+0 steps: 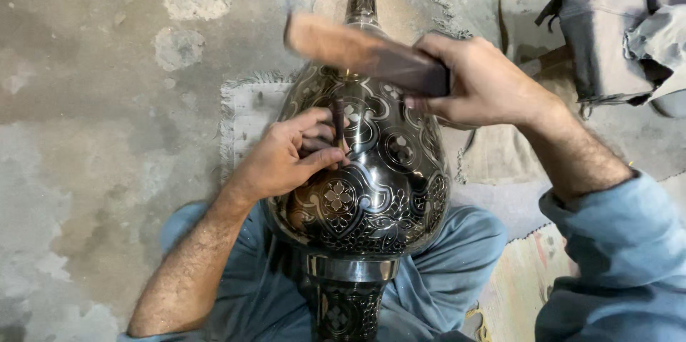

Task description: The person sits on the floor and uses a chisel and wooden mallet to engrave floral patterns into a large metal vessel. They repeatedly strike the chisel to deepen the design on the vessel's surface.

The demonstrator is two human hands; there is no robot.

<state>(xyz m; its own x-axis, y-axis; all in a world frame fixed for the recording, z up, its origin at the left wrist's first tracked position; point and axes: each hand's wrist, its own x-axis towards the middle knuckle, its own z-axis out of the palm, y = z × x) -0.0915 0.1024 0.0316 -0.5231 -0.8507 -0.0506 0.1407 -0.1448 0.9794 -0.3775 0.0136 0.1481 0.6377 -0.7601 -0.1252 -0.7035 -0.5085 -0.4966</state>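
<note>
A large dark metal vase (371, 192) with engraved floral patterns lies on its side across my lap, neck pointing away. My left hand (289, 156) rests on the vase's belly and pinches a thin dark chisel (338, 122) upright against the surface. My right hand (479, 81) grips a flat wooden mallet block (361, 52), raised above the chisel's top end and blurred at its far end.
A pale fringed cloth (246, 110) lies under the vase on the rough concrete floor (93, 99). A grey bag with dark straps (614, 27) sits at the upper right. Another patterned mat (522, 285) is by my right knee.
</note>
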